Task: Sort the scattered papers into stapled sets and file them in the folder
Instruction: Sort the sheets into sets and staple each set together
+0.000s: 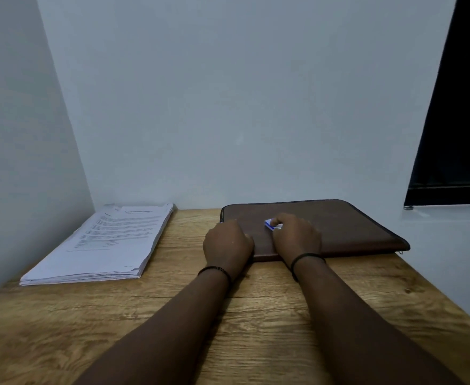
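Note:
A brown zipped folder [339,226] lies closed at the back right of the wooden table [172,315]. My right hand [296,236] rests on top of it and pinches a small blue-and-white box [271,225]. My left hand [227,245] is curled at the folder's left edge; what its fingers hold is hidden. A stack of printed white papers [103,245] sits at the back left of the table, apart from both hands.
Pale walls close in the table at the back and on the left. A dark panel [456,120] stands at the upper right above a white ledge [456,245] beside the table's right edge.

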